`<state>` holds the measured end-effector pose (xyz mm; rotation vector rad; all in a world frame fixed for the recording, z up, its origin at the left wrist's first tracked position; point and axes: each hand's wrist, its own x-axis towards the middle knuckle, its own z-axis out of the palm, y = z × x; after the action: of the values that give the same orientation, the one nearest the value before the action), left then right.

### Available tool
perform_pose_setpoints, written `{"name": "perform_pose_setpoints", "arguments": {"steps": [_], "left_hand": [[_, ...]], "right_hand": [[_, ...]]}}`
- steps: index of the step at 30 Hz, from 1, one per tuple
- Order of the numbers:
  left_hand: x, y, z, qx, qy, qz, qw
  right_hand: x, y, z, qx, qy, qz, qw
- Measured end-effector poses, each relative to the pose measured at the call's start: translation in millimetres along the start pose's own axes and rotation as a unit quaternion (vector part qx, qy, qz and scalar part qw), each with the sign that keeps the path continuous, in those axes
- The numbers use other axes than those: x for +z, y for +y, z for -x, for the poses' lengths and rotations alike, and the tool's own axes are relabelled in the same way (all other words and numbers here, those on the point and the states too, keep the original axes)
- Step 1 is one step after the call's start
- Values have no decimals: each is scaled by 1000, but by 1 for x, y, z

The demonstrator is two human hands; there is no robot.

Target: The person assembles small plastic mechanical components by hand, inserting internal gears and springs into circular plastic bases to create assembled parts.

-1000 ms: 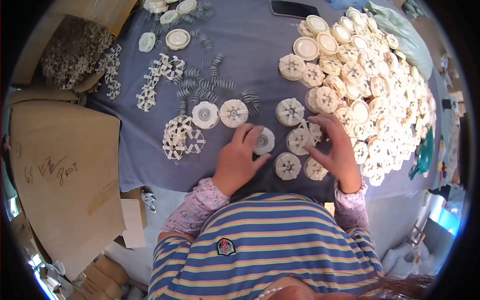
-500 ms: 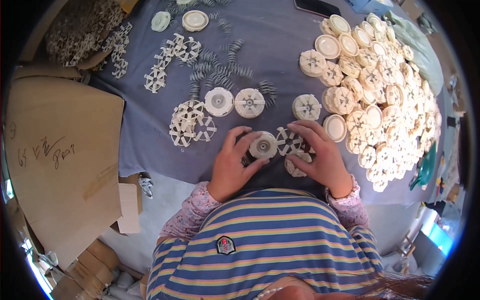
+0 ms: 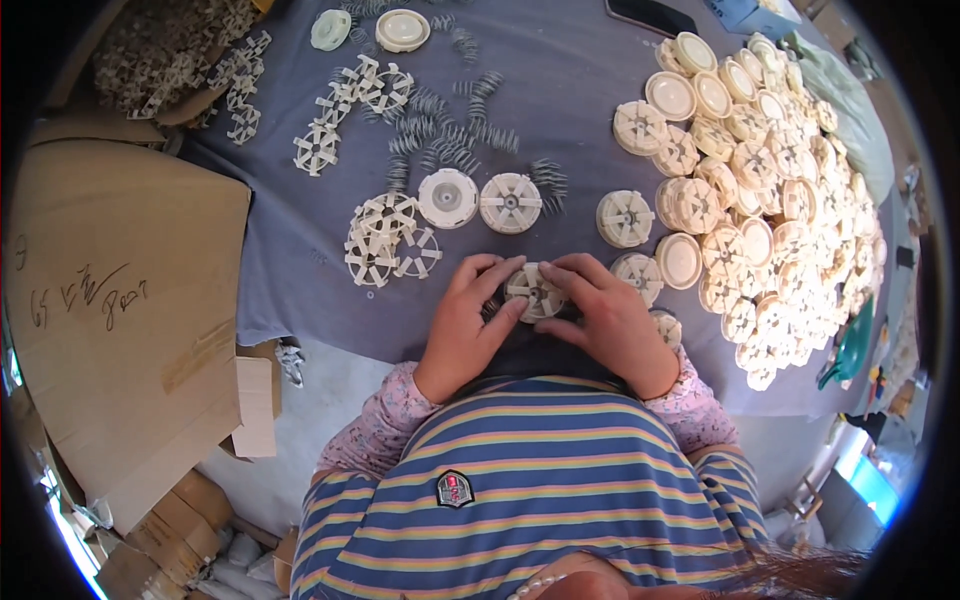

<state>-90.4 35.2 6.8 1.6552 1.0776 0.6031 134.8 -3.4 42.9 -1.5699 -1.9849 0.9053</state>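
Note:
Close in front of my body, a round white plastic housing with a spoked ring (image 3: 535, 291) on its top face is held between both hands. My left hand (image 3: 466, 318) grips its left side, thumb at the near edge and fingers at the far edge. From the right, my right hand (image 3: 612, 322) pinches the spoked ring's edge with thumb and fingers. Something dark and coiled shows under my left fingers, too hidden to name. Beyond my hands lie a round housing with a bare centre (image 3: 447, 199) and a spoke-topped one (image 3: 511, 204).
Coil springs (image 3: 430, 130) and loose spoked rings (image 3: 380, 235) lie at the far left of the grey cloth. A large heap of round cream units (image 3: 755, 200) covers the right side. A cardboard box (image 3: 130, 330) stands left, a phone (image 3: 650, 15) far back.
My right hand has moved left with a spoked ring, which now sits over the housing in my left hand. Units formerly beneath my right hand now show beside it.

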Motion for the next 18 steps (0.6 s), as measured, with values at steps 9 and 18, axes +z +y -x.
{"name": "perform_pose_setpoints", "arguments": {"steps": [9,18], "left_hand": [[-7,-7,-3,-19,-93,64,993],[-4,-3,3,-21,-89,50,995]], "right_hand": [[3,-8,5,-2,-24,26,999],[21,-23,17,2,-47,190,981]]}}
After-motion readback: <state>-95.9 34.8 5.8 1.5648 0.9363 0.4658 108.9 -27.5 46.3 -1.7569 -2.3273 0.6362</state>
